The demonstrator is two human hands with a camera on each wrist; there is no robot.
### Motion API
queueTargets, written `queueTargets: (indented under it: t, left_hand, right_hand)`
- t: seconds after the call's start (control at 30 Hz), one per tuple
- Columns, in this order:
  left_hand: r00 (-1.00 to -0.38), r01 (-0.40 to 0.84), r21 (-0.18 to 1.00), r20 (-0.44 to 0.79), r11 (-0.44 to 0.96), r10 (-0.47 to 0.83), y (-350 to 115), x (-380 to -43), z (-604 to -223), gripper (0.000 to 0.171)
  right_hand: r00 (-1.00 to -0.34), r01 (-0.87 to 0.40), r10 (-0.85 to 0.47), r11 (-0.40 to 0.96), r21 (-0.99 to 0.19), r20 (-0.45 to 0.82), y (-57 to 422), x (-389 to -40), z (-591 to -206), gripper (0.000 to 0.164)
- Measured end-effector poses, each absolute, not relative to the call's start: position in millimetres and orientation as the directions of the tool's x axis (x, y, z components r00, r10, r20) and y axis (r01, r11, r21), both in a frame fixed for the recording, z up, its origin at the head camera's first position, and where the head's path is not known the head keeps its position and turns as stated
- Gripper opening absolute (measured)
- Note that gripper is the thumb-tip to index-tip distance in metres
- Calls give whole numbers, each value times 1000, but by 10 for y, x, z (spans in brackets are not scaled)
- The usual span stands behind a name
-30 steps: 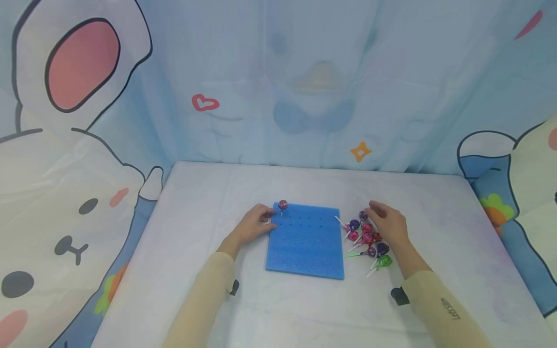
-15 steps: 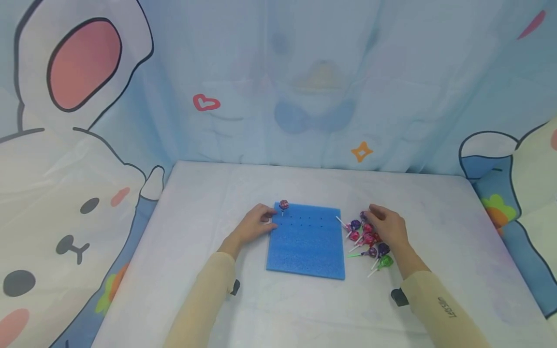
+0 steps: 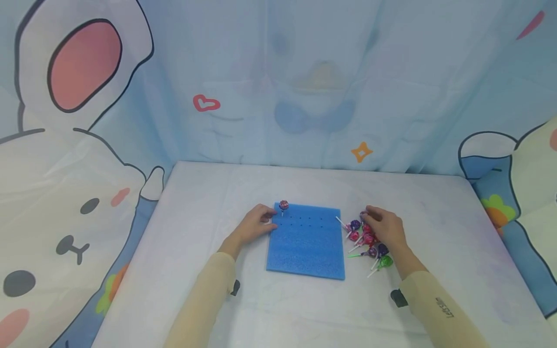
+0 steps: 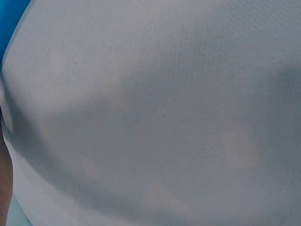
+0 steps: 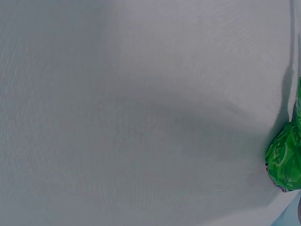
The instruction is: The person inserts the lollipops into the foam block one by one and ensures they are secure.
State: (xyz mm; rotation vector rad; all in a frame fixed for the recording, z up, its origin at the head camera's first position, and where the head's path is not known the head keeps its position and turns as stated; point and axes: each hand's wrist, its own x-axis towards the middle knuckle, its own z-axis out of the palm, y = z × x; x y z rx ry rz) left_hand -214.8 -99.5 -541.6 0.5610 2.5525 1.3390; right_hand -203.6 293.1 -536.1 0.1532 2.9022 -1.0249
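A blue foam board [image 3: 305,251] with rows of small holes lies on the table. One lollipop [image 3: 284,205] stands upright near its far left corner. My left hand [image 3: 252,224] rests at the board's left edge, thumb and fingers touching it. On the right, my right hand [image 3: 387,227] pinches a dark purple lollipop [image 3: 362,215] at the far end of a loose pile; the fingertips partly hide its head. Pink and red lollipops [image 3: 368,238] lie under and beside that hand. A green lollipop [image 3: 385,261] lies nearest me, its wrapper also showing in the right wrist view.
The white-covered table [image 3: 209,188] ends at the back against a blue cartoon curtain [image 3: 243,135]. Several white sticks and one green stick [image 3: 354,255] point from the pile toward the board. Dark wrist devices [image 3: 399,297] sit below both sleeves.
My right hand has shifted slightly left and its fingertips have closed in on the purple lollipop. My left hand, the board and the standing lollipop have stayed put.
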Motion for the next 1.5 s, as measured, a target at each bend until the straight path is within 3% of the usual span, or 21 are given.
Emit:
queueTargets:
  t: [0.5, 1.0, 1.5]
  left_hand:
    - [-907, 238, 825, 0, 512, 422, -998, -2150, -5431, 40]
    - [-903, 243, 824, 0, 512, 429, -1004, -2154, -5438, 40]
    - [-904, 258, 819, 17, 513, 427, -999, -2150, -5428, 41]
  right_hand:
    - [-996, 86, 81, 819, -568, -34, 2830, -2048, -5361, 44]
    - [-997, 75, 82, 840, -537, -11, 2807, -2044, -5342, 43]
    - [-988, 95, 151, 803, -589, 46, 2746, -2055, -5328, 39]
